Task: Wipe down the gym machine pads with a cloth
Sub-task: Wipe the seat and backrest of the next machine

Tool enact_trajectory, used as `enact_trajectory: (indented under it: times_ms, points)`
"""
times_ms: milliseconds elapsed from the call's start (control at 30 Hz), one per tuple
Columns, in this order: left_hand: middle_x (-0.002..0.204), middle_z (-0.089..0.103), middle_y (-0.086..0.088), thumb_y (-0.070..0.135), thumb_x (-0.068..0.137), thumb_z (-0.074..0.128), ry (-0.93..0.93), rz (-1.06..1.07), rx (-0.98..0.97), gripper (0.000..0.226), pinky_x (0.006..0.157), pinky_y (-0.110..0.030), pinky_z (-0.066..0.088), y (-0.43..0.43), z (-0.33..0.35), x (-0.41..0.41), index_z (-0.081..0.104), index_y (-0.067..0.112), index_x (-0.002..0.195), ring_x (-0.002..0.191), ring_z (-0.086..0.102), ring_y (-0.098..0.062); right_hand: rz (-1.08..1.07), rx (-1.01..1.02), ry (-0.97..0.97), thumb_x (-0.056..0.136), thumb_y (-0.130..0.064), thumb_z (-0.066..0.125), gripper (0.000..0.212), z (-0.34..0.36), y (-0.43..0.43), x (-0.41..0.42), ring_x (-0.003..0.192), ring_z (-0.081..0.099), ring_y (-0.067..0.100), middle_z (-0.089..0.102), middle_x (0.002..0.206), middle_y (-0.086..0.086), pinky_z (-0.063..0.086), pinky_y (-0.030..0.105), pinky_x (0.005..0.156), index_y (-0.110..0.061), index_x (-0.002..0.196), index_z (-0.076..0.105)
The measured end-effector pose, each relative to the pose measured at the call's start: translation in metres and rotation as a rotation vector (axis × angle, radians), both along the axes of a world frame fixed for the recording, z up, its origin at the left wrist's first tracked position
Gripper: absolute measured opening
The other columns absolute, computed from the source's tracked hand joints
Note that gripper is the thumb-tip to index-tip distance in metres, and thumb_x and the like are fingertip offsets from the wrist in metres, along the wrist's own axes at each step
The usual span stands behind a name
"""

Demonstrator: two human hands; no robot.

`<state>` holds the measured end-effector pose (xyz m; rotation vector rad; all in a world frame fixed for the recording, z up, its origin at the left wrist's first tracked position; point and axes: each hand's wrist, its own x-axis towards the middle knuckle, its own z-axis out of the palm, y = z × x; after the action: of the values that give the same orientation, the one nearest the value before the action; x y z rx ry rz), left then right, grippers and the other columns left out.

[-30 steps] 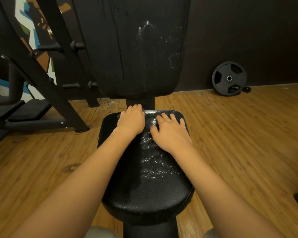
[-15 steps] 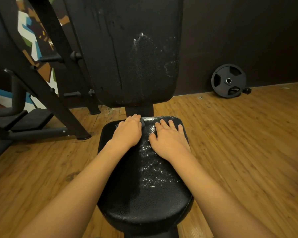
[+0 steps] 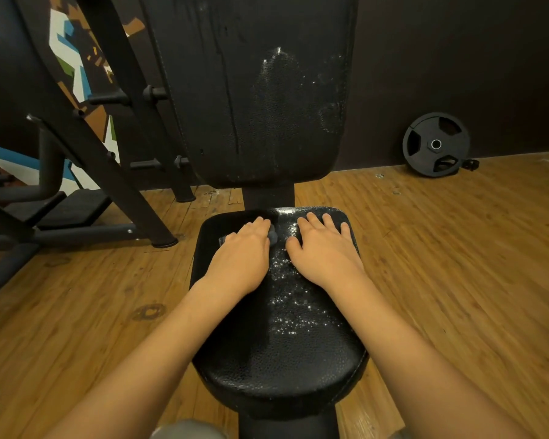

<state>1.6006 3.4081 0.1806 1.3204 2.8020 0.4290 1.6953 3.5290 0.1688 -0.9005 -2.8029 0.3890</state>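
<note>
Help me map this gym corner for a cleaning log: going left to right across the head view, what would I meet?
black machine frame → left hand → right hand → weight plate

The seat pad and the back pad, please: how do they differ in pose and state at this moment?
The seat pad lies flat; the back pad stands upright behind it. Both hands rest on the seat pad, the left hand on a dark cloth, the right hand flat; nothing touches the back pad. The seat pad carries bright speckles; the back pad shows fainter speckles and drip streaks. Both are black and pebbled.
</note>
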Motion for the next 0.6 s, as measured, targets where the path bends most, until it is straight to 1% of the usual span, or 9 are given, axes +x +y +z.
enact_trajectory:
  times_ms: [67, 167, 333, 433, 600]
  points:
    - [0.168, 0.023, -0.003, 0.023, 0.111, 0.032, -0.002, 0.002, 0.010, 0.051, 0.123, -0.037, 0.019, -0.006, 0.000, 0.006, 0.022, 0.018, 0.161, 0.153, 0.025, -0.023, -0.001, 0.004, 0.001, 0.108, -0.044, 0.028, 0.061, 0.000, 0.000, 0.000, 0.158, 0.006, 0.028, 0.015, 0.171, 0.004, 0.002, 0.053, 0.126, -0.018, 0.162, 0.024]
    - [0.167, 0.024, -0.005, 0.023, 0.111, 0.032, 0.019, -0.016, 0.007, 0.051, 0.123, -0.039, 0.020, 0.010, 0.003, -0.003, 0.023, 0.014, 0.160, 0.152, 0.025, -0.021, -0.003, 0.004, 0.000, 0.108, -0.044, 0.028, 0.060, 0.000, 0.000, 0.001, 0.158, 0.006, 0.028, 0.015, 0.171, 0.004, 0.003, 0.053, 0.126, -0.017, 0.162, 0.025]
    - [0.166, 0.025, -0.008, 0.021, 0.111, 0.032, 0.010, -0.018, -0.004, 0.050, 0.123, -0.042, 0.021, 0.030, 0.009, -0.016, 0.026, 0.010, 0.159, 0.153, 0.025, -0.023, -0.005, 0.015, -0.003, 0.108, -0.044, 0.029, 0.061, 0.001, -0.001, 0.002, 0.158, 0.008, 0.028, 0.017, 0.171, 0.004, 0.004, 0.052, 0.126, -0.018, 0.162, 0.026]
    - [0.166, 0.026, -0.008, 0.020, 0.111, 0.032, 0.020, -0.028, -0.005, 0.049, 0.122, -0.040, 0.021, 0.017, 0.008, -0.006, 0.026, 0.011, 0.159, 0.151, 0.027, -0.022, -0.005, 0.010, -0.005, 0.108, -0.045, 0.029, 0.061, 0.001, 0.000, 0.002, 0.158, 0.008, 0.027, 0.016, 0.171, 0.004, 0.003, 0.052, 0.126, -0.018, 0.162, 0.025]
    - [0.167, 0.023, -0.004, 0.023, 0.111, 0.033, -0.001, -0.025, 0.008, 0.051, 0.123, -0.037, 0.017, -0.011, -0.001, 0.011, 0.023, 0.017, 0.160, 0.152, 0.025, -0.024, -0.004, 0.008, -0.004, 0.108, -0.045, 0.029, 0.061, 0.001, 0.001, 0.001, 0.158, 0.007, 0.027, 0.016, 0.171, 0.003, 0.003, 0.052, 0.126, -0.018, 0.162, 0.024]
